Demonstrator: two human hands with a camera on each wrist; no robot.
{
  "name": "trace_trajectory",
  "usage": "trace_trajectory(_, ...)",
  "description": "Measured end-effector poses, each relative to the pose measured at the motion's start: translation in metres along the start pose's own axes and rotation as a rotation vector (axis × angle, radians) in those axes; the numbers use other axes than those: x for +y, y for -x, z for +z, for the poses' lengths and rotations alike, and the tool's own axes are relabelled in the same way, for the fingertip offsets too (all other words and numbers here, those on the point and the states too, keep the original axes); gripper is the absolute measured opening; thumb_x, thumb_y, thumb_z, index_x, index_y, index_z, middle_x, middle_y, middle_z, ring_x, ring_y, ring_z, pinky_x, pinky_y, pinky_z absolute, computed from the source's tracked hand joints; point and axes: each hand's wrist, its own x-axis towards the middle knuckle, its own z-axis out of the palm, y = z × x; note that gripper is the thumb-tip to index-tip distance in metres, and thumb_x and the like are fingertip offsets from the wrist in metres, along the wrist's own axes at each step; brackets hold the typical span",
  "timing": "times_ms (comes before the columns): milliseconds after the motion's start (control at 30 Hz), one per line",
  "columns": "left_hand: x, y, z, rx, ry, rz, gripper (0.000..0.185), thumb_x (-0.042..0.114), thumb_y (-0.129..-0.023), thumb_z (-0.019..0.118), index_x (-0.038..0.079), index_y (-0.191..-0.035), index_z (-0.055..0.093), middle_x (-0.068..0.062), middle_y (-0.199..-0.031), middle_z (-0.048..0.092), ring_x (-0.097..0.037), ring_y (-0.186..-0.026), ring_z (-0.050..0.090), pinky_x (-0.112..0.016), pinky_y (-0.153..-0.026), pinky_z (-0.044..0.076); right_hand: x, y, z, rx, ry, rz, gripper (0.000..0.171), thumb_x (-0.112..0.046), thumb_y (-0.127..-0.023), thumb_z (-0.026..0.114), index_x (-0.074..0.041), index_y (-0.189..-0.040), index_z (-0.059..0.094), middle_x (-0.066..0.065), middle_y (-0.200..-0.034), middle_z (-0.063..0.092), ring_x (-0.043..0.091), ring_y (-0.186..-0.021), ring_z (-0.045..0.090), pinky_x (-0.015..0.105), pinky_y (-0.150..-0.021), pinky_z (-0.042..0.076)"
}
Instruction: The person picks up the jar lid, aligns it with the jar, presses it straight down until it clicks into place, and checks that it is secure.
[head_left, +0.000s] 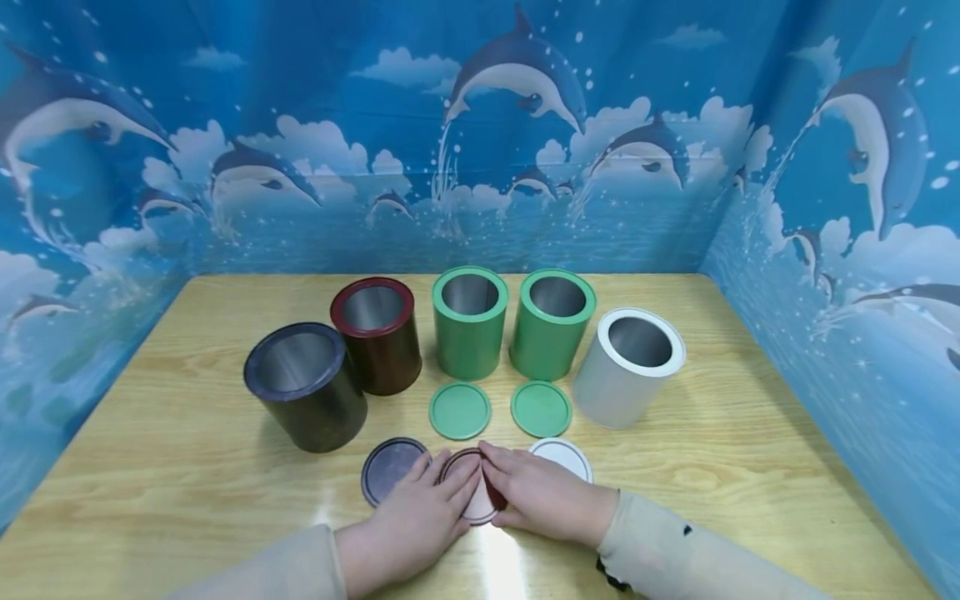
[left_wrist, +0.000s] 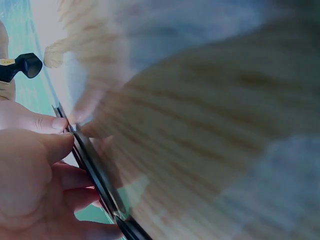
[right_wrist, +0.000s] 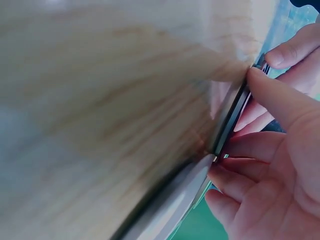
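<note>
My left hand (head_left: 416,521) and my right hand (head_left: 536,496) meet near the front edge of the desk (head_left: 750,442), and both pinch the same dark red lid (head_left: 471,486) by its rim, fingers curled over it from either side. My hands cover most of that lid in the head view; only a strip of its rim and pale inner face shows between my fingers. The left wrist view shows my thumb and fingers (left_wrist: 37,122) on a thin dark edge, the rest a blur of wood grain. The right wrist view is much the same: my fingertips (right_wrist: 272,100) on the rim, the desk smeared and out of focus.

Going left to right along the desk: a black can (head_left: 307,387) stands toward the left edge, with a black lid (head_left: 390,468) lying flat in front of it, partly under my left fingers. A dark red can (head_left: 378,333) stands just behind and right of the black one. Two green cans (head_left: 468,321) (head_left: 551,323) stand side by side in the middle, each with a green lid (head_left: 460,410) (head_left: 541,408) flat in front of it. A white can (head_left: 628,367) leans toward the right edge; whether it tilts or only looks so I cannot tell. A white lid (head_left: 562,454) lies behind my right hand, its near part hidden.
</note>
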Motion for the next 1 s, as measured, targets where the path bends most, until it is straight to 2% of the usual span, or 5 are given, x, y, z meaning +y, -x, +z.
trace_trajectory(300, 0.000, -0.003, 0.000, 0.014, -0.019, 0.003, 0.054, 0.043, -0.093, 0.050, 0.010, -0.137, 0.049, -0.005, -0.144, 0.041, -0.036, -0.122, 0.045, -0.048, -0.100, 0.037, 0.000, -0.001, 0.000, 0.017, -0.027, 0.003, 0.068, -0.041, -0.086, 0.063, 0.007, -0.131, 0.049, 0.022, -0.141, 0.039, 0.028, -0.126, 0.044, 0.036, -0.101, 0.038)
trace_trajectory(500, 0.000, -0.003, 0.000, 0.014, -0.018, 0.008, 0.054, 0.041, -0.094, 0.049, 0.007, -0.137, 0.049, -0.008, -0.143, 0.041, -0.037, -0.123, 0.044, -0.047, -0.101, 0.035, 0.000, -0.002, -0.001, 0.021, -0.027, -0.006, 0.066, -0.039, -0.087, 0.064, 0.007, -0.131, 0.049, 0.024, -0.140, 0.039, 0.029, -0.126, 0.043, 0.034, -0.101, 0.038)
trace_trajectory(667, 0.000, -0.004, 0.000, 0.020, 0.020, -0.003, 0.052, 0.040, -0.095, 0.048, 0.006, -0.135, 0.051, -0.011, -0.142, 0.042, -0.038, -0.125, 0.042, -0.049, -0.101, 0.035, 0.002, -0.002, -0.005, -0.004, -0.132, 0.020, 0.066, -0.036, -0.087, 0.065, 0.009, -0.132, 0.046, 0.026, -0.142, 0.035, 0.030, -0.128, 0.041, 0.032, -0.102, 0.036)
trace_trajectory(767, 0.000, -0.004, -0.001, 0.050, 0.057, -0.009, 0.051, 0.039, -0.095, 0.048, 0.005, -0.134, 0.052, -0.013, -0.141, 0.042, -0.040, -0.125, 0.040, -0.051, -0.100, 0.036, 0.003, -0.001, -0.010, 0.008, -0.197, 0.030, 0.067, -0.035, -0.086, 0.066, 0.010, -0.132, 0.046, 0.027, -0.143, 0.033, 0.030, -0.129, 0.039, 0.032, -0.103, 0.036)
trace_trajectory(1000, -0.006, -0.004, -0.003, 0.144, 0.074, 0.009, 0.050, 0.038, -0.097, 0.047, 0.003, -0.133, 0.052, -0.015, -0.140, 0.044, -0.041, -0.126, 0.039, -0.052, -0.099, 0.036, 0.006, 0.001, -0.014, 0.053, -0.202, 0.017, 0.068, -0.038, -0.088, 0.062, 0.009, -0.134, 0.044, 0.027, -0.144, 0.031, 0.030, -0.130, 0.037, 0.035, -0.103, 0.035)
